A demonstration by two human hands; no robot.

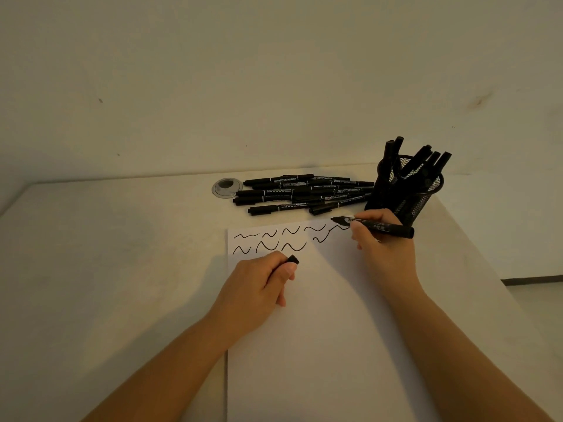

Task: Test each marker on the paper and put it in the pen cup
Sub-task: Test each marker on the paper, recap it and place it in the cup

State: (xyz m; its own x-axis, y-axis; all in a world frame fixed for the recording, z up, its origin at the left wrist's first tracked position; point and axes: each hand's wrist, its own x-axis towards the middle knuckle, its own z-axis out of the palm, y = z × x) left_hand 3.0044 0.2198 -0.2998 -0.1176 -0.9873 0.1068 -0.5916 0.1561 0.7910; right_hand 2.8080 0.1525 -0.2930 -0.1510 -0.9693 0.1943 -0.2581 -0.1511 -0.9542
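The black marker [373,226] lies almost level in the right hand [382,245], whose fingers curl round its barrel, with the tip pointing toward 9 o'clock at the far right corner of the white paper [320,315], just at the end of the last squiggle. Two rows of black test squiggles [271,240] run along the paper's far edge. The left hand [262,281] rests on the paper at 8 o'clock from the marker, fingers curled and pinching a small black cap [293,259]. At 11 o'clock from the marker, a heap of black markers [304,191] lies on the pale surface [106,254], with a round grey grommet [227,187] just beside its left end. At 1 o'clock stands the black mesh pen cup [408,193], holding several markers upright.
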